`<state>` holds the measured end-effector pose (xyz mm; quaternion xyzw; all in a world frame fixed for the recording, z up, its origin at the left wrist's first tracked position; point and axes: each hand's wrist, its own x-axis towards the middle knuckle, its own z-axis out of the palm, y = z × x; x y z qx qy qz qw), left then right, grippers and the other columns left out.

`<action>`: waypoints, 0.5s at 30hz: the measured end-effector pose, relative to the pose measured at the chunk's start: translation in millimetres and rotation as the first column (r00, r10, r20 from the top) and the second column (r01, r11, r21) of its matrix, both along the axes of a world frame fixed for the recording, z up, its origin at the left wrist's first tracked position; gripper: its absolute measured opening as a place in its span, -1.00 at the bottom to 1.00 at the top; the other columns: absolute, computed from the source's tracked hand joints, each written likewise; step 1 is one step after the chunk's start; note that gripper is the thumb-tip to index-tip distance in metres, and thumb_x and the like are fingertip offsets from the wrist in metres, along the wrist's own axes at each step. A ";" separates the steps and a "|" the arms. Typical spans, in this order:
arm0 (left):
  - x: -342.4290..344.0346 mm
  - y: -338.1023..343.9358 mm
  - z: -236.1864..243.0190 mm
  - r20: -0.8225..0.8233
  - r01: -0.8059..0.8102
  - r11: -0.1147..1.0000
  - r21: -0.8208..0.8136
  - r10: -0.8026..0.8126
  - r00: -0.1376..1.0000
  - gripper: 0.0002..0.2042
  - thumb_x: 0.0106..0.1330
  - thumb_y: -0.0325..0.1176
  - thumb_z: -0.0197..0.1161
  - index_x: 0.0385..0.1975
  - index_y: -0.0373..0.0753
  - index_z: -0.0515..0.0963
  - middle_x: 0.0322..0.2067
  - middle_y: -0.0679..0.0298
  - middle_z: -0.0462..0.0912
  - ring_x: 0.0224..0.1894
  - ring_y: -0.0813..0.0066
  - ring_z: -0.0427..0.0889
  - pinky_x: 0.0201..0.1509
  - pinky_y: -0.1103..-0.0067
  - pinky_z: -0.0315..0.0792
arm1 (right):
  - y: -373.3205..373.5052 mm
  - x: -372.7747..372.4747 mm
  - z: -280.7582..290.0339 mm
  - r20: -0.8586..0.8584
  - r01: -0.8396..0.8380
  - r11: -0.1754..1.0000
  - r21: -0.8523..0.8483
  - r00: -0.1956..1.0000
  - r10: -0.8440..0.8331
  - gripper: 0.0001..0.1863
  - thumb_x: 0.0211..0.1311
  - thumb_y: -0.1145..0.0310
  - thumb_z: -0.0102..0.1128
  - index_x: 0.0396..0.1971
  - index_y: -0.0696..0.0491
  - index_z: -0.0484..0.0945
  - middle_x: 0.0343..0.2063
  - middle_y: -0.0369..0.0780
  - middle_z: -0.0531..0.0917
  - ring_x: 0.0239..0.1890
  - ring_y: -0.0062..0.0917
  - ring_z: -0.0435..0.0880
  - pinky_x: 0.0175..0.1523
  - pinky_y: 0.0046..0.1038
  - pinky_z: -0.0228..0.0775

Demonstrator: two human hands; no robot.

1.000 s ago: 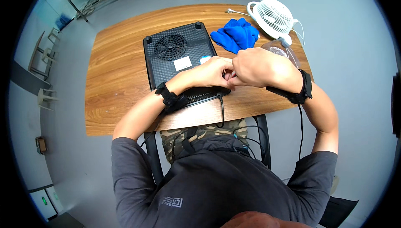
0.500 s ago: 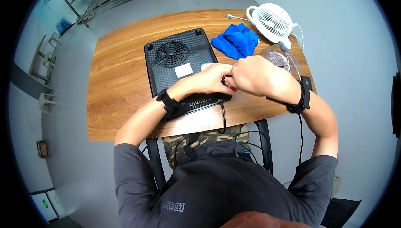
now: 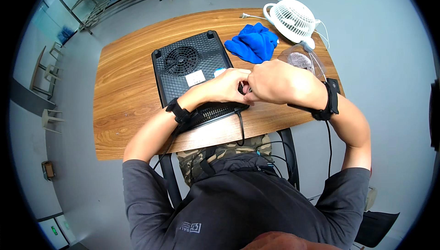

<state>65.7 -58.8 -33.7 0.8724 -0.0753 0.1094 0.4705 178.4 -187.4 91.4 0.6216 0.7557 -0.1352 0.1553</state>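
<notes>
A black induction cooker [image 3: 176, 85] lies bottom up on the wooden table, its round fan grille [image 3: 181, 60], small feet and a white label [image 3: 195, 78] facing up. Over its near right corner my two hands meet. My left hand [image 3: 228, 86] has its fingers bent together at that corner, the fingertips partly hidden. Against it, my right hand [image 3: 275, 81] is curled into a fist with the knuckles up. Whatever sits between the fingers is too covered to make out. A black cord [image 3: 242, 128] hangs from the cooker's near edge.
A crumpled blue cloth [image 3: 253, 43] lies beyond my hands. Farther right stands a white fan [image 3: 293, 20] with a cord and plug. A clear plastic bag [image 3: 302, 58] holding something round is close to my right wrist. The table's near edge [image 3: 206, 147] runs before my lap.
The view has shifted slightly, so the table items sit a little farther left. My hands stay together at the same corner; a red bit seen between them before is now hidden.
</notes>
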 end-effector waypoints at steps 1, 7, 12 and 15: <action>0.2 1.2 -5.3 0.015 -0.014 1.000 0.023 0.014 1.000 -0.64 0.03 -0.27 0.57 -0.27 -0.34 0.64 -0.38 0.21 0.65 -0.42 0.49 0.53 -0.30 0.51 0.45 | -2.1 -2.9 -2.6 0.000 -0.018 0.999 0.032 1.000 0.018 -0.57 0.27 0.08 0.21 -0.41 0.24 0.64 -0.59 -0.01 0.67 -0.42 -0.14 0.72 -0.27 -0.23 0.56; -3.7 3.3 6.2 -0.143 -0.040 0.999 -0.010 0.038 0.989 -0.65 0.03 -0.27 0.58 -0.27 -0.34 0.65 -0.37 0.22 0.70 -0.40 0.50 0.58 -0.28 0.51 0.47 | -9.5 6.4 -7.9 -0.021 -0.066 0.965 0.253 0.997 0.074 -0.62 0.25 0.15 0.25 -0.40 0.24 0.64 -0.58 -0.01 0.67 -0.41 -0.14 0.73 -0.29 -0.23 0.57; 0.4 4.5 4.8 -0.170 -0.011 1.000 0.003 0.011 0.985 -0.68 0.03 -0.32 0.56 -0.26 -0.32 0.67 -0.36 0.21 0.72 -0.39 0.49 0.62 -0.25 0.51 0.50 | -0.5 14.7 -16.3 -0.046 -0.062 0.977 0.205 0.996 0.072 -0.66 0.22 0.20 0.30 -0.44 0.24 0.67 -0.57 0.01 0.68 -0.43 -0.14 0.72 -0.29 -0.24 0.57; 0.3 0.4 -4.6 -0.023 -0.029 0.999 -0.029 0.029 0.999 -0.69 0.03 -0.34 0.55 -0.26 -0.32 0.67 -0.39 0.21 0.72 -0.40 0.48 0.63 -0.25 0.51 0.51 | 7.6 1.0 0.9 -0.024 0.064 0.998 0.014 0.998 -0.064 -0.64 0.22 0.18 0.30 -0.50 0.23 0.68 -0.58 0.02 0.67 -0.45 -0.14 0.72 -0.30 -0.25 0.56</action>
